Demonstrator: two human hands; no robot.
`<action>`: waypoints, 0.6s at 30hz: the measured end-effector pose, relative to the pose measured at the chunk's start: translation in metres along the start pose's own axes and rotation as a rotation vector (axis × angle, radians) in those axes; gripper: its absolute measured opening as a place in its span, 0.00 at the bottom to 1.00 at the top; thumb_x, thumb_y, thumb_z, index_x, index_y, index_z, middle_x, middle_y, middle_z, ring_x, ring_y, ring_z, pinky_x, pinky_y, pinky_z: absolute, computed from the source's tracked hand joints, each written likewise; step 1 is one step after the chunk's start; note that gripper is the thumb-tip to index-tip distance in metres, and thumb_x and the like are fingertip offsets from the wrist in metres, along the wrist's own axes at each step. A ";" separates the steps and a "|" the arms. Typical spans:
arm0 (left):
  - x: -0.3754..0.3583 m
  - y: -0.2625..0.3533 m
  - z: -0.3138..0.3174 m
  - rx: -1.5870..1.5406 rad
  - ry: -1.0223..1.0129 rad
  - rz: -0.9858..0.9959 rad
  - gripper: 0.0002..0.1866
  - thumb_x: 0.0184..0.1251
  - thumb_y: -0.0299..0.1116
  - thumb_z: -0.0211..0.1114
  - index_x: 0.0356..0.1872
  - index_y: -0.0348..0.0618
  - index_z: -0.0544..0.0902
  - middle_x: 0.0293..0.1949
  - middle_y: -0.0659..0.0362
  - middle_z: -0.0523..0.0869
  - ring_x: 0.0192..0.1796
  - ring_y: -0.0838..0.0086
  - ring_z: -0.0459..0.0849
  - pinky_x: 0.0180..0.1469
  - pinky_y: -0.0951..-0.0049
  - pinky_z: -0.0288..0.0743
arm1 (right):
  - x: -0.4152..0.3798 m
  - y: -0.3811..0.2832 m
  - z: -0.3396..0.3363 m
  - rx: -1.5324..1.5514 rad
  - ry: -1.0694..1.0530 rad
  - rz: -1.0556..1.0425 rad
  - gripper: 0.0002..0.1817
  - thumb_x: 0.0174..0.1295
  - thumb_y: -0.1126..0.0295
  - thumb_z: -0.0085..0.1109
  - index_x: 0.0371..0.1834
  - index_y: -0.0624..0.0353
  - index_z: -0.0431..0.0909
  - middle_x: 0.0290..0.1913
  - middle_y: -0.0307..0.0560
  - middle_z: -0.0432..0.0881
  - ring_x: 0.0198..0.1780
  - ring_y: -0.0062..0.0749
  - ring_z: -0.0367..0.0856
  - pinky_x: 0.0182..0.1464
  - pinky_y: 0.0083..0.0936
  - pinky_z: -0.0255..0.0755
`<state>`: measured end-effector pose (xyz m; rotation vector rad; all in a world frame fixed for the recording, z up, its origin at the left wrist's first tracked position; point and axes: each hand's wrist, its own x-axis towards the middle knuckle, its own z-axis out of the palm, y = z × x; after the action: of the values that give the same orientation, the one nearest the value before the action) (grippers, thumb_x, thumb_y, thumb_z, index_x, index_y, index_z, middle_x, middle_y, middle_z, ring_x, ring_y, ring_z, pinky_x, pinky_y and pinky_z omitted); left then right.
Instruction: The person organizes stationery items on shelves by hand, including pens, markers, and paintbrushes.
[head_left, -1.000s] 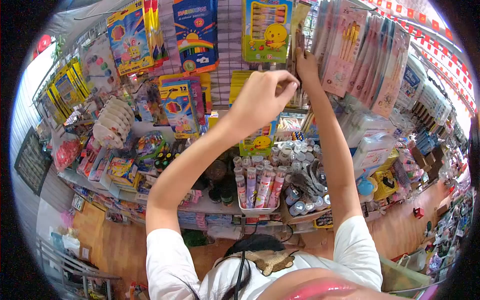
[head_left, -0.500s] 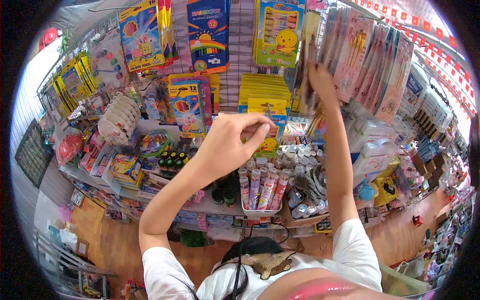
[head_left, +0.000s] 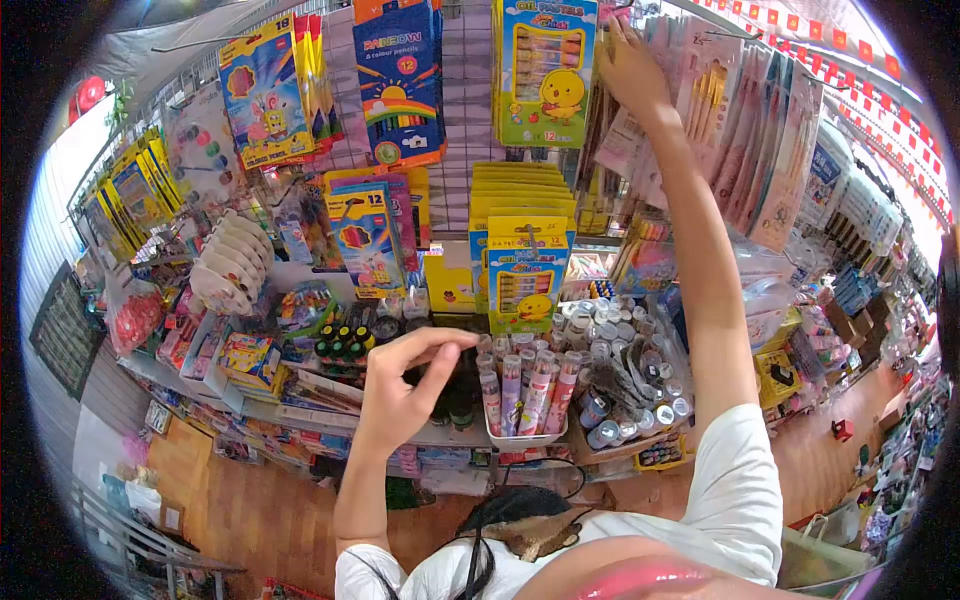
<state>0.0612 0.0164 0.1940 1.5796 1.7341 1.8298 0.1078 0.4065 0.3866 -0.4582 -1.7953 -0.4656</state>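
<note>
My left hand (head_left: 410,385) hovers in front of the shelf, its fingers bent and thumb a little apart, with nothing visible between them. Just right of it stands a white basket (head_left: 527,440) of slim printed tubes (head_left: 538,395). High on the right, my right hand (head_left: 635,70) reaches up to the hanging packs, fingers stretched upward; whether the fingertips touch a pack cannot be made out. Below that hand a pale pink pack (head_left: 628,145) hangs tilted. Packaged brush sets (head_left: 708,95) hang right beside it, and a green-yellow oil pastel box (head_left: 545,75) hangs to its left.
Colour pencil packs (head_left: 398,80) hang on the wire rack. Yellow oil pastel boxes (head_left: 528,275) hang lower in the middle. Clear-lidded containers (head_left: 605,330) crowd the shelf right of the basket. An egg-shaped white stack (head_left: 232,260) hangs at left.
My right hand has moved up along the hanging packs, and a pale pack now shows tilted beneath it. My left hand has dropped down and left, away from the yellow pastel boxes.
</note>
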 end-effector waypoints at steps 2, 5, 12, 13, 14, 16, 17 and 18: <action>-0.007 -0.023 -0.006 -0.028 0.055 -0.037 0.10 0.65 0.29 0.55 0.38 0.35 0.82 0.37 0.57 0.85 0.40 0.76 0.83 0.43 0.78 0.74 | 0.007 0.004 0.013 -0.019 -0.012 -0.006 0.28 0.64 0.55 0.38 0.66 0.55 0.58 0.67 0.54 0.58 0.66 0.47 0.59 0.64 0.37 0.59; -0.021 -0.043 -0.017 -0.063 0.147 -0.138 0.10 0.66 0.30 0.55 0.38 0.35 0.82 0.36 0.58 0.84 0.41 0.77 0.82 0.44 0.78 0.73 | 0.010 0.001 0.016 0.040 -0.169 0.074 0.27 0.65 0.59 0.38 0.66 0.58 0.58 0.66 0.54 0.60 0.66 0.46 0.60 0.64 0.35 0.58; -0.074 -0.131 -0.047 0.095 0.474 -0.307 0.11 0.67 0.33 0.54 0.38 0.36 0.80 0.36 0.60 0.83 0.39 0.79 0.79 0.44 0.79 0.70 | -0.017 0.083 0.069 -0.101 -0.026 -0.160 0.21 0.58 0.69 0.51 0.55 0.62 0.66 0.45 0.65 0.74 0.41 0.49 0.77 0.40 0.41 0.69; -0.085 -0.153 -0.053 0.174 0.561 -0.323 0.11 0.67 0.33 0.55 0.38 0.36 0.80 0.36 0.60 0.83 0.39 0.79 0.78 0.44 0.79 0.70 | -0.024 0.077 0.075 -0.160 0.002 -0.206 0.16 0.60 0.70 0.48 0.51 0.64 0.69 0.39 0.65 0.77 0.35 0.50 0.79 0.34 0.40 0.71; -0.094 -0.162 -0.057 0.222 0.616 -0.403 0.12 0.66 0.34 0.56 0.39 0.34 0.80 0.36 0.60 0.83 0.40 0.78 0.78 0.44 0.77 0.70 | -0.038 0.062 0.066 -0.322 -0.082 -0.200 0.17 0.61 0.68 0.47 0.52 0.62 0.70 0.43 0.61 0.77 0.40 0.47 0.79 0.39 0.37 0.71; -0.120 -0.210 -0.072 0.419 0.666 -0.419 0.15 0.66 0.37 0.56 0.39 0.33 0.79 0.36 0.54 0.85 0.40 0.69 0.81 0.44 0.74 0.71 | -0.082 0.015 -0.002 -0.178 -0.127 -0.096 0.17 0.63 0.68 0.46 0.53 0.62 0.71 0.48 0.54 0.77 0.47 0.40 0.77 0.48 0.31 0.71; -0.147 -0.272 -0.089 0.429 0.652 -0.559 0.17 0.65 0.42 0.55 0.40 0.36 0.80 0.36 0.47 0.84 0.40 0.57 0.82 0.44 0.68 0.72 | -0.107 -0.015 -0.036 0.186 -0.062 0.003 0.16 0.64 0.70 0.45 0.53 0.65 0.72 0.50 0.50 0.77 0.50 0.36 0.76 0.52 0.28 0.69; -0.155 -0.273 -0.090 0.639 0.649 -0.606 0.19 0.64 0.45 0.55 0.39 0.36 0.80 0.36 0.46 0.83 0.41 0.54 0.81 0.44 0.65 0.72 | -0.132 -0.046 -0.070 0.509 0.030 0.074 0.16 0.65 0.72 0.45 0.53 0.69 0.72 0.53 0.46 0.77 0.53 0.32 0.75 0.56 0.25 0.68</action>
<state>-0.0802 -0.0659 -0.0885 0.4042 2.8745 1.6247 0.1737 0.3212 0.2736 -0.1587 -1.7807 0.0429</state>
